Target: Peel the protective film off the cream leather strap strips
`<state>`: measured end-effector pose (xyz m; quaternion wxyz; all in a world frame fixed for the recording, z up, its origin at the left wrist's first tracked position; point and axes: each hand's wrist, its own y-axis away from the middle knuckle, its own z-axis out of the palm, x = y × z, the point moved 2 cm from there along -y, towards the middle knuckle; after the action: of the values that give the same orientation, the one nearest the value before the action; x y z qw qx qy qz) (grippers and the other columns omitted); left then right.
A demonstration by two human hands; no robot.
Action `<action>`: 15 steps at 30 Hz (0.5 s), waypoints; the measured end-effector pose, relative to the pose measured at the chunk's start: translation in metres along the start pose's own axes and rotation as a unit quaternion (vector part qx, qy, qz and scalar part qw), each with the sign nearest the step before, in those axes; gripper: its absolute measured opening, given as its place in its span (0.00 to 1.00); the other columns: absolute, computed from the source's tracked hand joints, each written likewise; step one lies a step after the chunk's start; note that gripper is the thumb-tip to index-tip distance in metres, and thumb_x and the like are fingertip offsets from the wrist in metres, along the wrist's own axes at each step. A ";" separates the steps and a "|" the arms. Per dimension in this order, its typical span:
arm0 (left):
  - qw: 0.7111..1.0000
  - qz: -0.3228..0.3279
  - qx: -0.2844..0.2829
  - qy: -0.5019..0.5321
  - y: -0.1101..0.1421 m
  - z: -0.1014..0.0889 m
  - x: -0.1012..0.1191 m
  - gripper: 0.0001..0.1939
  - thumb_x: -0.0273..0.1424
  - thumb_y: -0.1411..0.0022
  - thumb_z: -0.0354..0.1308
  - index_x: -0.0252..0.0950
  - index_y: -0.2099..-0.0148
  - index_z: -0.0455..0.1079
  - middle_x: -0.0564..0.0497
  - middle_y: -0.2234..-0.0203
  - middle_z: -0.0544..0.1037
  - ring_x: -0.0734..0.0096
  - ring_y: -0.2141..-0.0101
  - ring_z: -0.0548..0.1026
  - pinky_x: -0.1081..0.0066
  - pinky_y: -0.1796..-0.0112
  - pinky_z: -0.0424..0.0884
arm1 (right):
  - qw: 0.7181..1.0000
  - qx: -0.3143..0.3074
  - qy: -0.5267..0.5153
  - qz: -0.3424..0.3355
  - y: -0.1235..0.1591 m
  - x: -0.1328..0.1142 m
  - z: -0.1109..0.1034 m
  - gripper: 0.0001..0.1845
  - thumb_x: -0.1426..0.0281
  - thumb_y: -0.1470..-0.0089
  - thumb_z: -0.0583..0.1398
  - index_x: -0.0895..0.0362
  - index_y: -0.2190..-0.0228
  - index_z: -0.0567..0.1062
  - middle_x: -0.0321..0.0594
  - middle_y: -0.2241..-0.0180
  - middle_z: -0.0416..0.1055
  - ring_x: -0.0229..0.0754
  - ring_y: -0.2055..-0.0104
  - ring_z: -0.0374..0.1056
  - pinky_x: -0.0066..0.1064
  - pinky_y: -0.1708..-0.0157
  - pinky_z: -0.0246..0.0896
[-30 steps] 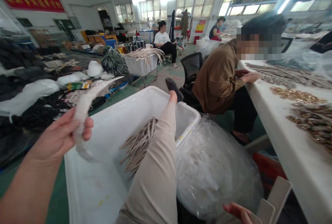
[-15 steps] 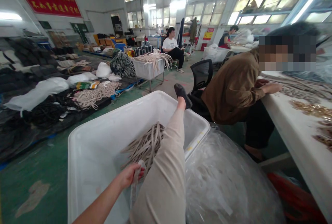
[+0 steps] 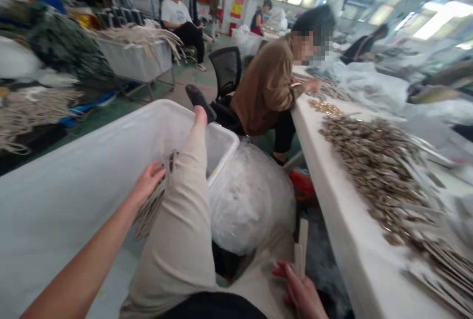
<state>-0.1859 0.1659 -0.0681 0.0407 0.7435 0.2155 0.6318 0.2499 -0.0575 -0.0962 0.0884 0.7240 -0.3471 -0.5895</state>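
Note:
My left hand [image 3: 150, 181] reaches into the big white plastic bin [image 3: 74, 171], its fingers apart and touching the pile of beige straps [image 3: 155, 201] beside my raised leg [image 3: 185, 201]. My leg rests on the bin's rim, foot in a black shoe [image 3: 199, 102]. My right hand [image 3: 301, 292] lies low on my lap, fingers closed around a few flat beige strips [image 3: 301, 250] that stand upright.
A clear plastic bag of material [image 3: 251, 196] sits between the bin and the long white table [image 3: 332, 181], which carries a heap of metal-tipped strap pieces [image 3: 377, 161]. A person in a brown top [image 3: 266, 87] sits at the table; other people work farther back.
The view has swung right toward the table. My left hand has let go of the whitish strap it held a second ago and moved up along the strap pile. My right hand came into view.

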 end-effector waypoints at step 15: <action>0.794 0.438 -0.043 -0.419 0.090 0.060 -0.033 0.25 0.43 0.35 0.49 0.33 0.45 0.70 0.35 0.45 0.74 0.41 0.40 0.66 0.44 0.42 0.62 | 0.991 -0.043 0.022 0.123 -0.130 0.017 0.040 0.14 0.61 0.35 0.59 0.61 0.64 0.75 0.32 0.75 0.69 0.30 0.81 0.60 0.23 0.81 0.59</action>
<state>-0.1082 0.0851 -0.0800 -0.1220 0.9480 -0.1986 0.2169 0.2659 0.0405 -0.1908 0.1993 0.6841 -0.4060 -0.5722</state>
